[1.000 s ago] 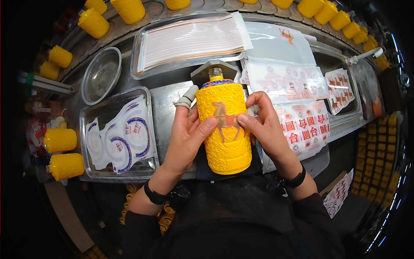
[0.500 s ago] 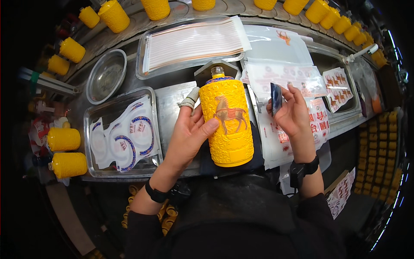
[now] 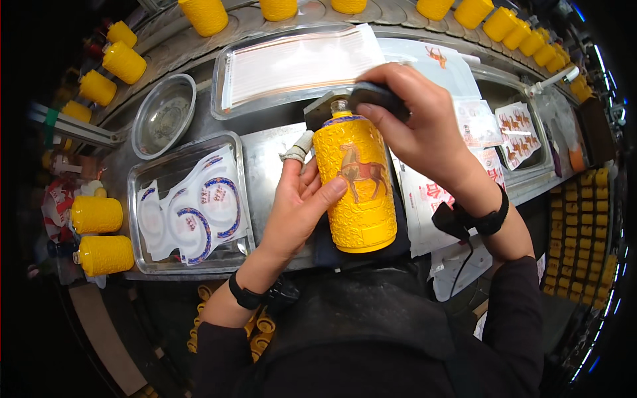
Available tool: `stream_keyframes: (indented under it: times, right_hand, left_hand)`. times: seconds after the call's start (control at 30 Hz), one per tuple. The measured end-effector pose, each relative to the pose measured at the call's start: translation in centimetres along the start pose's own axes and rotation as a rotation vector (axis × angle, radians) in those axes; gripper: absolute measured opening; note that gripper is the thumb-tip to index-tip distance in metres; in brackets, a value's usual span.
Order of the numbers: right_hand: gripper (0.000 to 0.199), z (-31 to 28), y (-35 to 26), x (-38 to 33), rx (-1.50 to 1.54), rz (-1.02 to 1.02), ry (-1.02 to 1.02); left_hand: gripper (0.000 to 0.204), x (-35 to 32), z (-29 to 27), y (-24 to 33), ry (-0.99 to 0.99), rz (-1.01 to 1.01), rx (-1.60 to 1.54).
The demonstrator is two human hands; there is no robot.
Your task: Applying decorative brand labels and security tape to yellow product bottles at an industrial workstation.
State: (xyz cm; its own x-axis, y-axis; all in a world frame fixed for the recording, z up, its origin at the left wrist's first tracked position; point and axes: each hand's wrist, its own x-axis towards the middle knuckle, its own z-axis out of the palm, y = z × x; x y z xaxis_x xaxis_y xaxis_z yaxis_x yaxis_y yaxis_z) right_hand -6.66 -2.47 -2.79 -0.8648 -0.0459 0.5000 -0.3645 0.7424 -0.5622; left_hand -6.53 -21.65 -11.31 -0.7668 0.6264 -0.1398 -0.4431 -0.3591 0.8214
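A yellow embossed bottle (image 3: 352, 222) with a clear glass neck leans in front of me, its base toward me. A brown horse decal (image 3: 363, 171) with a red saddle sits on its front, and a blue patterned band rings its shoulder. My left hand (image 3: 295, 205) grips the bottle's left side, its thumb by the horse and a pale wrap on one finger. Between fingers and thumb, my right hand (image 3: 424, 116) pinches a dark flat pad (image 3: 381, 99) against the bottle's right shoulder. Behind the neck stands a grey metal plate (image 3: 323, 108), partly hidden.
At left lies a metal tray (image 3: 136, 245) with blue-banded decal sheets, below a round metal bowl (image 3: 162, 123). A tray (image 3: 217, 99) of striped sheets is at the back. Horse decals (image 3: 517, 136) lie at right. Yellow bottles (image 3: 204, 16) line a conveyor; two more (image 3: 103, 255) lie at far left.
My right hand has moved left and up, bringing the dark pad from the bottle's right side onto its shoulder. The bottle has shifted slightly right and turned a little. Conveyor bottles have moved right.
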Motion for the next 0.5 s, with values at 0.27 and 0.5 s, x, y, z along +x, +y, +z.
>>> stream_keyframes:
  times: [0.27, 0.5]
  right_hand:
    - [0.029, -0.2, -0.3, -1.8, -0.016, 0.040, 0.024]
    - [0.026, -0.7, 0.6, -3.7, -0.014, -0.075, -0.112]
  left_hand:
    - [0.077, 0.2, -0.3, -0.2, -0.028, 0.016, -0.004]
    - [0.081, 0.1, -0.5, -0.2, -0.038, 0.022, -0.014]
